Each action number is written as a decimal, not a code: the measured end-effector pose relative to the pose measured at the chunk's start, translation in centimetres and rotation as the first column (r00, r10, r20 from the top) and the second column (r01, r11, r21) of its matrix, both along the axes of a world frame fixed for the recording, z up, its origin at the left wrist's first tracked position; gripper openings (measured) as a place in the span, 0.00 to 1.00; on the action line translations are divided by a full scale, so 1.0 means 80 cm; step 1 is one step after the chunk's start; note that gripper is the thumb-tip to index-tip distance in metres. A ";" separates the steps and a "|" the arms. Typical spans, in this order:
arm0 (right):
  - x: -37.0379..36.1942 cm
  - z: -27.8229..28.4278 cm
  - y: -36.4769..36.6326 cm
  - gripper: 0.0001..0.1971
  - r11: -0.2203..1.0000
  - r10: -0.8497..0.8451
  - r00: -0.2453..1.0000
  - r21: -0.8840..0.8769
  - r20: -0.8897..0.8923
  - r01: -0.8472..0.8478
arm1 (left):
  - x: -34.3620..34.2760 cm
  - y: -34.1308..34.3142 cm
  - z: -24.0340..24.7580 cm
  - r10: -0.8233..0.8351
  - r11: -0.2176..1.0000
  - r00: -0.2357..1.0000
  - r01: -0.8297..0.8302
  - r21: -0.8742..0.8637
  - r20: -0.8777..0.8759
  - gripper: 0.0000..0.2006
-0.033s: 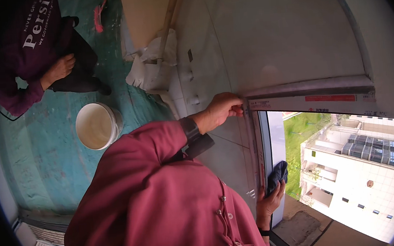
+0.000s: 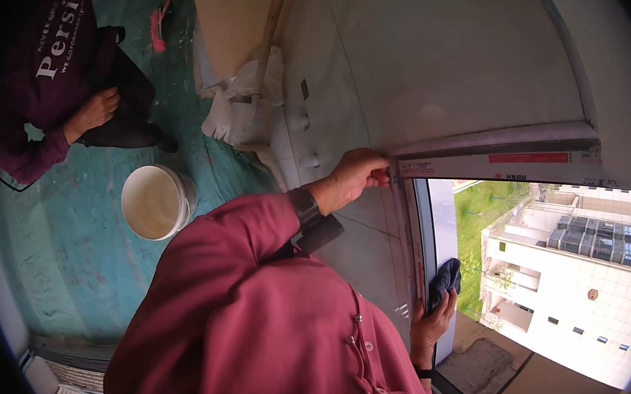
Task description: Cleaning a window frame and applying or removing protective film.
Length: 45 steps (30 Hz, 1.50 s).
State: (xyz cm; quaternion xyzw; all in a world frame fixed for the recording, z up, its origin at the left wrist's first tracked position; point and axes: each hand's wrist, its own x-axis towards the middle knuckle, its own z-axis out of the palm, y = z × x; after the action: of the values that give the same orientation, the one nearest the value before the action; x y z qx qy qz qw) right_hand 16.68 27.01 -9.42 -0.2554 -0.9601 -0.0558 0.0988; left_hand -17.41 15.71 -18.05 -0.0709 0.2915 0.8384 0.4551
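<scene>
My left hand (image 2: 358,172) reaches across to the upper corner of the window frame (image 2: 470,162), its fingers bent and closed on the edge. The frame carries white protective film with red and dark print. Lower down, my right hand (image 2: 433,326) grips a dark blue cloth (image 2: 444,283) and presses it against the inner side of the window opening. Part of the right palm is hidden by the frame. A dark band wraps the left wrist, and a thin black one the right.
A white bucket (image 2: 157,202) stands on the green floor covering (image 2: 57,242) at left. Beyond it, a co-worker in a dark purple top (image 2: 29,94) holds one hand at the waist. White bags (image 2: 244,113) lean by the tiled wall (image 2: 345,104). Outside the window is a pale building (image 2: 564,288).
</scene>
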 end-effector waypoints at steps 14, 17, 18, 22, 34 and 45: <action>-0.001 0.001 -0.001 0.29 0.999 -0.033 0.999 -0.019 0.008 0.033 | 0.005 -0.003 0.002 0.014 0.997 0.999 -0.017 -0.069 -0.033 0.04; -0.002 0.003 -0.002 0.29 1.000 -0.027 1.000 -0.013 0.016 0.027 | 0.003 -0.008 -0.002 -0.014 0.999 0.998 0.012 -0.034 -0.061 0.05; -0.001 0.002 -0.002 0.29 1.000 -0.027 0.999 -0.012 0.019 0.027 | 0.001 -0.010 -0.004 -0.036 0.999 0.996 0.035 -0.018 -0.081 0.06; 0.002 0.000 0.000 0.30 0.999 -0.039 0.999 -0.017 0.019 0.039 | -0.006 -0.011 0.001 -0.052 0.998 0.998 0.052 0.020 0.025 0.09; 0.000 0.001 -0.001 0.29 0.999 -0.031 0.999 -0.025 0.015 0.031 | -0.008 -0.006 0.003 -0.020 0.994 0.991 0.006 -0.108 -0.135 0.07; 0.000 0.002 -0.002 0.30 0.999 -0.032 0.999 -0.029 0.014 0.032 | -0.005 -0.010 -0.006 -0.027 0.999 0.993 0.021 -0.050 -0.118 0.07</action>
State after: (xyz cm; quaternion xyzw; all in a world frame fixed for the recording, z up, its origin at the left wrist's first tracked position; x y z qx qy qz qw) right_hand 16.71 26.88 -9.28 -0.2717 -0.9573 -0.0449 0.0874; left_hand -17.79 14.95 -18.53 -0.0283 0.3394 0.8281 0.4452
